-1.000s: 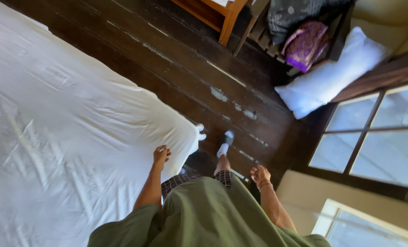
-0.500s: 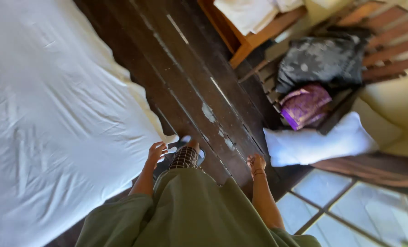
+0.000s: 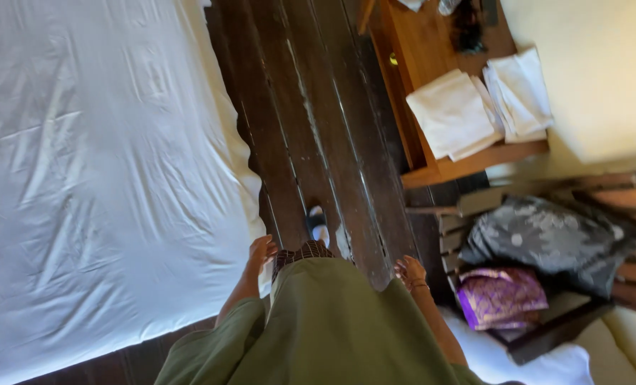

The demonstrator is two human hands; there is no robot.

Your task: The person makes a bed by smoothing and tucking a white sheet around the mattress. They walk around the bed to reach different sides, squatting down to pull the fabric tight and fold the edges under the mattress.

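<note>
I look straight down my green top at a dark plank floor (image 3: 332, 142). My left hand (image 3: 261, 253) hangs at my side with loose fingers, holding nothing, close to the edge of a bed covered by a white sheet (image 3: 97, 178). My right hand (image 3: 411, 272) also hangs free and holds nothing, beside a wooden chair (image 3: 546, 335). One foot in a white sock (image 3: 319, 227) shows ahead of me on the planks.
A wooden table (image 3: 468, 160) at the upper right carries folded white cloths (image 3: 453, 114). On the chair lie a grey patterned cloth (image 3: 546, 239) and a purple patterned one (image 3: 500, 296). A white pillow (image 3: 525, 367) lies on the floor below the chair.
The view has swung round: the bed now fills the left, the table and chair have come closer on the right, and the windows have left the view. Both hands stay hanging at my sides.
</note>
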